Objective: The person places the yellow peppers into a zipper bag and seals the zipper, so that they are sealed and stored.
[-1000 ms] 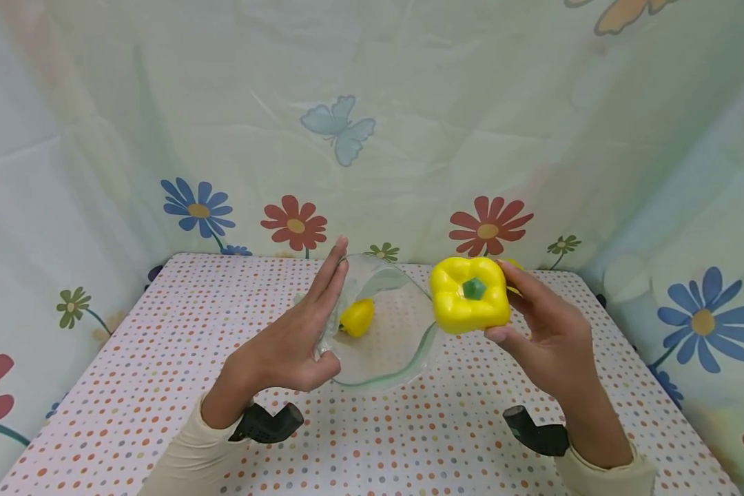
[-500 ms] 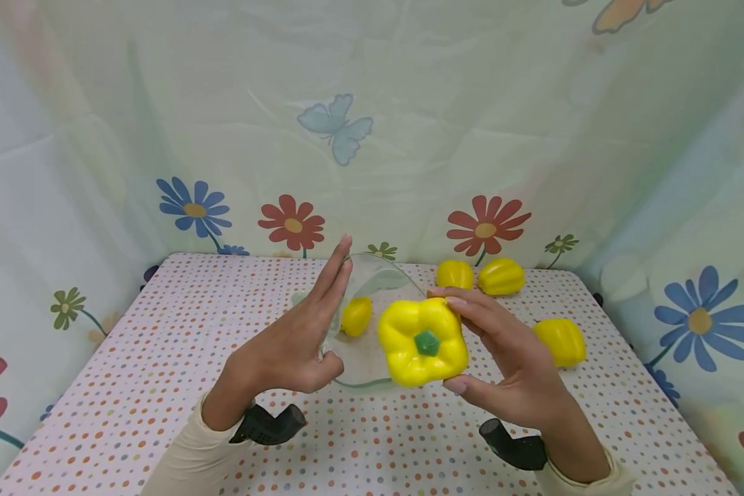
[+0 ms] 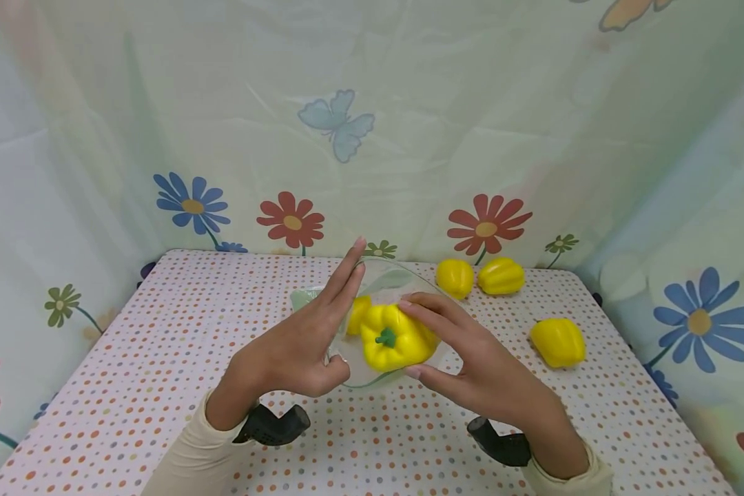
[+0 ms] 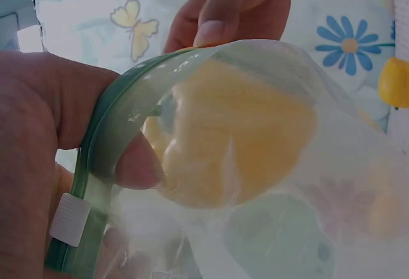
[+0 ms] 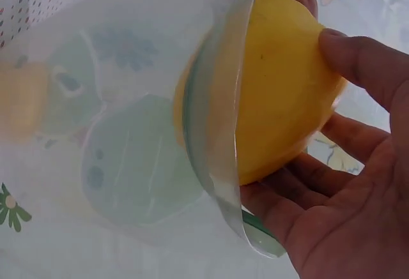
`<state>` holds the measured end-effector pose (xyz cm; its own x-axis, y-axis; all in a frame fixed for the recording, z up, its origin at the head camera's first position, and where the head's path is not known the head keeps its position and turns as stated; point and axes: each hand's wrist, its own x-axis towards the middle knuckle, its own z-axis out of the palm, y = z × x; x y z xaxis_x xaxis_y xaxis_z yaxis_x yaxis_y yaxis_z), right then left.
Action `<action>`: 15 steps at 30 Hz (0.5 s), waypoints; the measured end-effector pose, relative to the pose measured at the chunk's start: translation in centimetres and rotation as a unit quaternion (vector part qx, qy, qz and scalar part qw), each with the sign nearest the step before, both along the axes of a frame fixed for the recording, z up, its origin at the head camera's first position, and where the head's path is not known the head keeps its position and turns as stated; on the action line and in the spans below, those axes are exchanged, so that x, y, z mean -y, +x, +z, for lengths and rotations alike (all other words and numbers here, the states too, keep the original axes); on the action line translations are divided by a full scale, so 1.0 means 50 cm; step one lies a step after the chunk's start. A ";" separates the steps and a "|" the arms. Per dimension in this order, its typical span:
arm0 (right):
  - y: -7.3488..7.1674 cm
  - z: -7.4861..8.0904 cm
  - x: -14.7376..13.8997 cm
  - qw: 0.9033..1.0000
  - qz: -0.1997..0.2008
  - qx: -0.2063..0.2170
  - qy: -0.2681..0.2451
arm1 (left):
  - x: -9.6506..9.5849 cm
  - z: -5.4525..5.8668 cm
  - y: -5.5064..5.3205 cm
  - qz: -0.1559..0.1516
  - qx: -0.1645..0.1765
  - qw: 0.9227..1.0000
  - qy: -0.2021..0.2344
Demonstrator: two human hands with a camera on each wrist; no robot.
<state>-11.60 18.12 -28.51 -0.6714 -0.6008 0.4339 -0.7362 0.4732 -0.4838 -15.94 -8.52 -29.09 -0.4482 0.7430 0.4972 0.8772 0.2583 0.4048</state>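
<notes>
My right hand (image 3: 486, 365) grips a yellow bell pepper (image 3: 389, 355) with a green stem, fingertips above and thumb below. The pepper is partly inside the mouth of a clear zip bag (image 5: 137, 164) with printed shapes. Straight fingers of my left hand (image 3: 291, 351) spread the bag's mouth, its thumb set apart lower down; one fingertip (image 4: 137, 163) shows through the film. A white slider (image 4: 70, 219) sits on the bag's green zip edge (image 4: 105, 116). Another yellow pepper (image 3: 356, 317) lies in the bag, half hidden behind the held one.
Two yellow peppers (image 3: 455, 278) lie side by side at the table's back right, and one more pepper (image 3: 559, 342) lies closer on the right. The table (image 3: 192, 324) has a dotted cover. A floral curtain (image 3: 378, 172) rises behind it.
My right hand has carried the pepper leftward from the bag's right side into its mouth, uncovering the peppers on the right. The left hand has shifted slightly right.
</notes>
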 end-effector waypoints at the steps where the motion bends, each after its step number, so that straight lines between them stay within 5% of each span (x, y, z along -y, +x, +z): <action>1: 0.000 -0.001 0.002 1.000 -0.001 0.002 0.014 | 0.000 0.000 0.001 0.000 -0.002 1.000 -0.001; 15: -0.019 -0.004 0.052 0.998 -0.041 -0.019 0.045 | -0.003 0.002 0.002 -0.020 -0.017 1.000 0.002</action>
<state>-12.55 15.52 -28.69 -0.7048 -0.5818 0.4059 -0.7094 0.5739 -0.4091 -15.86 -8.39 -28.98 -0.4007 0.7585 0.5139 0.8999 0.2206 0.3761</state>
